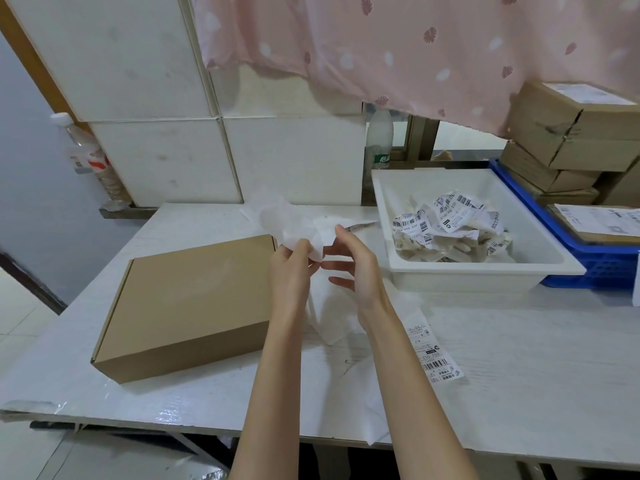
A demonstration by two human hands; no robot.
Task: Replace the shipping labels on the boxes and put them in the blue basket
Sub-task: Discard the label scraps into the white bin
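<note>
Room: white tiled wall [156, 98] behind my workbench, a pink patterned curtain [415, 46] hanging over the right half, two plastic bottles against the wall.
Surface: white table [519, 358], wood-grain finish, plastic film curling at its near left edge.
My left hand [292, 268]: raised above the table's middle, forearm coming up from the lower edge, back of the hand towards me, fingers curled and pinching a crumpled sheet of white backing paper [294, 225].
My right hand [353, 261]: just beside the left, palm turned inward, thumb tip up against the same paper at its right edge, the other fingers loosely bent and spread below it; whether they press the paper I cannot tell.
Cardboard box [194, 306]: flat, closed, lying on the table to the left of my hands, its top bare brown with no label on it.
Shipping label [433, 351]: printed with barcodes, lying flat on the table just right of my right forearm.
White bin [485, 268]: on the table to the right of my hands, holding crumpled torn-off labels [450, 223].
Blue basket [595, 268]: at the far right, touching the bin's side, with a labelled box [599, 220] inside.
Stacked boxes [571, 140]: cardboard, piled behind the basket, the top one labelled.
</note>
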